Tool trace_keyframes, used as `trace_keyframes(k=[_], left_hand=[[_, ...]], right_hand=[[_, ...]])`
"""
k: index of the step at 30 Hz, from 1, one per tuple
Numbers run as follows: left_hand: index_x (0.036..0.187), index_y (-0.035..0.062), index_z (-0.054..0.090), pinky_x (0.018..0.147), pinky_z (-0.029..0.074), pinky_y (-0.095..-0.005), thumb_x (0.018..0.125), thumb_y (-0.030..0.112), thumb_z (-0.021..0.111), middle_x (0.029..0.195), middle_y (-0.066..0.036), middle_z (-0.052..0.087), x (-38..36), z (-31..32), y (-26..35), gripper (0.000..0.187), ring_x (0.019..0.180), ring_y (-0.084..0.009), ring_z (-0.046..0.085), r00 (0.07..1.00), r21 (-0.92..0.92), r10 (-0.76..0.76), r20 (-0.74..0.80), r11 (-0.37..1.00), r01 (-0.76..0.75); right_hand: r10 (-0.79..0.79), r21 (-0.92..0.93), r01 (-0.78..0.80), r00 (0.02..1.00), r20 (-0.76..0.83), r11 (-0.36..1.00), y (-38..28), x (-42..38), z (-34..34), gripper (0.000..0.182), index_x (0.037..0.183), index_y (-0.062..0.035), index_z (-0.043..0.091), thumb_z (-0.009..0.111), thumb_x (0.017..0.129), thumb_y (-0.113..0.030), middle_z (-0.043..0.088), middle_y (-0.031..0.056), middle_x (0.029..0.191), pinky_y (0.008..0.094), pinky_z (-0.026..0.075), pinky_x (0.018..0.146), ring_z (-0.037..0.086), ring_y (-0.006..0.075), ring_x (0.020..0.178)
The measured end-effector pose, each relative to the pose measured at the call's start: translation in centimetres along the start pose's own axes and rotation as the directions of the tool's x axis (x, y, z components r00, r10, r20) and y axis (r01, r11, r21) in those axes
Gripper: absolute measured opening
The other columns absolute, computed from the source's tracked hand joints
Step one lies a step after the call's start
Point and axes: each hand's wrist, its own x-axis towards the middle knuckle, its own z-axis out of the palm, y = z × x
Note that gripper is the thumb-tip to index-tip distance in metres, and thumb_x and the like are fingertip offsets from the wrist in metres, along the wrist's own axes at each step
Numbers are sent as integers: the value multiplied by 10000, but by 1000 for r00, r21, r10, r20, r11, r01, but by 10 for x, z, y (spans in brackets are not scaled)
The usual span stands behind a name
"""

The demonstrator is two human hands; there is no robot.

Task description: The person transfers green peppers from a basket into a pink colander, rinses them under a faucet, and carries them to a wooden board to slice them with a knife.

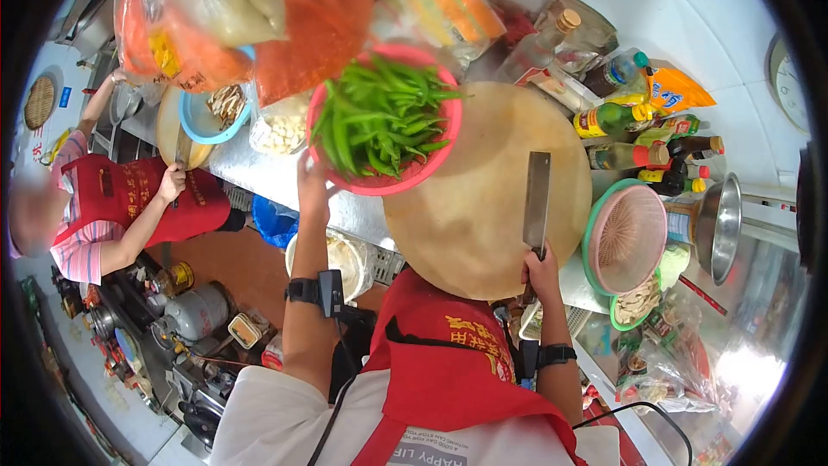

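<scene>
My right hand (541, 274) is wrapped round the handle of a cleaver (536, 198). Its broad blade lies over the right part of a large round chopping board (483, 242). At the board's upper left is a pink basin (388, 187) heaped with long green peppers (379, 116), slightly blurred. My left hand (314, 188) grips the basin's near left rim; some of its fingers are hidden there.
A red plastic bag (319, 17) hangs above the basin. Several bottles (612, 119) line the wall at right, beside nested colanders (628, 237) and a steel bowl (726, 229). On the left, another person in a red apron (138, 198) works with a knife beside a blue basin (194, 116).
</scene>
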Motion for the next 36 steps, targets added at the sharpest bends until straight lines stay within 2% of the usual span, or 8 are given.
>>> trace_keyframes(k=[3,6,10,16,20,24,28,36], left_hand=[[1229,45,469,757,479,-278,872,20,454,1108,-102,563,1,-2,7,358,981,-183,546,593,643,796,-122,518,-564],[1096,32,578,784,465,-287,858,-17,459,1017,-92,601,-20,18,50,271,957,-163,554,680,596,676,285,430,-678],[1031,22,609,827,442,-350,775,-26,538,992,-135,610,-19,62,78,270,922,-277,568,306,475,620,723,-124,-871],[989,20,617,788,439,-412,741,82,615,955,-138,602,-6,93,94,256,878,-318,545,451,532,288,845,-354,-769],[966,12,624,741,462,-306,774,61,613,896,-123,596,-37,92,127,198,815,-241,579,387,493,504,772,-91,-865],[984,-31,595,730,482,-260,839,3,561,997,-117,621,-91,77,139,152,789,-141,602,708,235,624,330,672,-702],[1059,-31,550,740,529,-368,855,-10,545,1047,-218,594,-119,92,97,204,801,-257,637,680,-301,560,473,828,-473],[1030,11,538,699,564,-322,868,45,547,969,-140,618,-145,139,11,166,762,-199,659,723,-221,62,688,967,128]], right_hand=[[21,10,-21,1000,-15,1000,-1,0,1,384,1189,-19,450,486,812,-85,445,22,496,259,356,360,424,112,369],[16,-29,-16,1000,-1,999,1,1,0,399,1206,-23,439,483,814,-82,446,19,498,258,361,363,425,110,371],[9,-23,-9,1000,4,1000,3,2,3,424,1231,-21,418,488,818,-89,442,12,496,254,365,364,427,103,372],[22,-66,-23,1000,-11,998,2,0,6,498,1290,-23,376,515,819,-103,450,15,502,255,367,368,434,105,376],[29,-103,-31,999,-21,994,3,-2,8,577,1338,-22,328,538,807,-105,464,23,531,268,382,385,457,112,401],[33,-101,-36,999,-33,994,3,-1,6,577,1329,-24,347,551,796,-109,483,30,566,267,396,408,473,111,429],[-7,-125,5,1000,-15,992,7,3,0,559,1290,-36,407,581,768,-138,526,49,627,279,417,463,508,131,486],[-80,-252,50,991,-109,966,6,8,6,475,1193,-74,498,598,753,-221,571,124,666,347,448,589,554,211,582]])
